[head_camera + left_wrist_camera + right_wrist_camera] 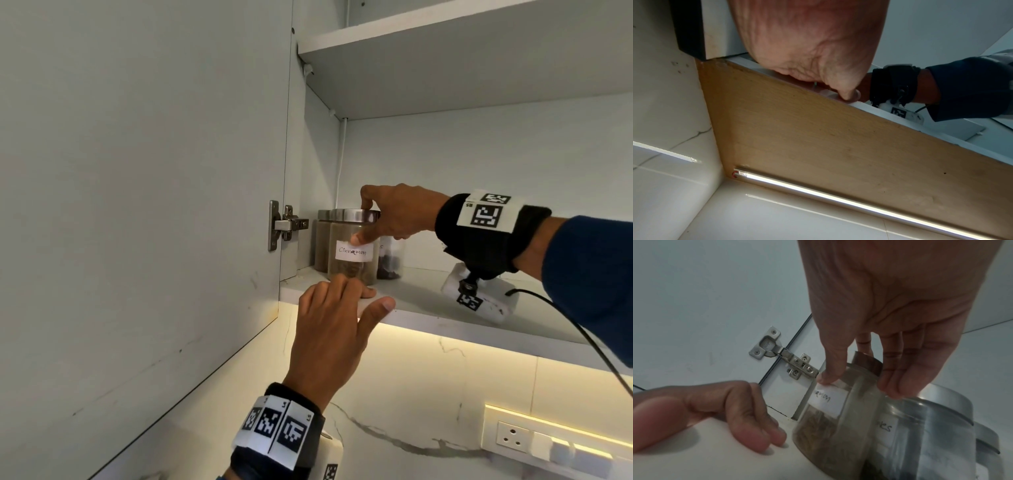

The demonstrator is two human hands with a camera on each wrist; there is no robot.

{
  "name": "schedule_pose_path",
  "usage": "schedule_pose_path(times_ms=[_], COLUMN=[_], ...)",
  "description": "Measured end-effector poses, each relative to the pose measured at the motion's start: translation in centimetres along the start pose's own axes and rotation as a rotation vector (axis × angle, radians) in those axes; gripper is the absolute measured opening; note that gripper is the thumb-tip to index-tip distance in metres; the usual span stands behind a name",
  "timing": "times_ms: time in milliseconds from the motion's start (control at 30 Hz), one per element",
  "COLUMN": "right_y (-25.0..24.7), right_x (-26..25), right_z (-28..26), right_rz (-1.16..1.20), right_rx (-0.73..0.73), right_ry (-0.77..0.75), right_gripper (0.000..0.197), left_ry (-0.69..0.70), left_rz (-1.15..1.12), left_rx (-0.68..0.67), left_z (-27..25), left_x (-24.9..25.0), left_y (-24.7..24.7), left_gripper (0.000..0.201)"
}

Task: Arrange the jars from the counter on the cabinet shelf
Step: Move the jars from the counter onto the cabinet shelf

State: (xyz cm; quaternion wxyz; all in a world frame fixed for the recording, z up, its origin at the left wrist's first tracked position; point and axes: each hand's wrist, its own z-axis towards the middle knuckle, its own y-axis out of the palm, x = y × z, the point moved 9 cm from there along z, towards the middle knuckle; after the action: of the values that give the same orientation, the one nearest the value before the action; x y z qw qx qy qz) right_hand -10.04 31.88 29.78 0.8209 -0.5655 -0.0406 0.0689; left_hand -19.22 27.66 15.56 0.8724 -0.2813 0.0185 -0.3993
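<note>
Three glass jars with steel lids stand at the left end of the lower cabinet shelf. The front one, labelled cinnamon, holds brown sticks. My right hand grips it near the top, thumb on the label's upper edge and fingers over the lid and far side. Behind it at the left is a jar of brown powder. To its right is the cloves jar, with dark contents. My left hand rests on the shelf's front edge just before the cinnamon jar, holding nothing.
The open cabinet door hangs at the left on a steel hinge. An upper shelf runs overhead. A lit LED strip runs under the cabinet, above the marble backsplash and wall sockets. The shelf's right part is bare.
</note>
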Motion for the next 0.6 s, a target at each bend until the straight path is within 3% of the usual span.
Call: schedule_pose_path(times_ms=[367,600], right_y=[-0.15,-0.72], right_x=[-0.29,-0.93], right_z=[0.12,-0.23], right_rz=[-0.062,-0.205], right_rx=[0.021,0.073], right_ry=[0.025,0.048], right_gripper=[0.064,0.083], left_ry=[-0.006,0.002], left_rz=[-0.018,-0.021], left_rx=[0.015,0.02], left_z=[-0.01,-0.07], left_x=[-0.17,-0.15], left_y=[0.17,0.08], left_gripper=[0.07,0.07])
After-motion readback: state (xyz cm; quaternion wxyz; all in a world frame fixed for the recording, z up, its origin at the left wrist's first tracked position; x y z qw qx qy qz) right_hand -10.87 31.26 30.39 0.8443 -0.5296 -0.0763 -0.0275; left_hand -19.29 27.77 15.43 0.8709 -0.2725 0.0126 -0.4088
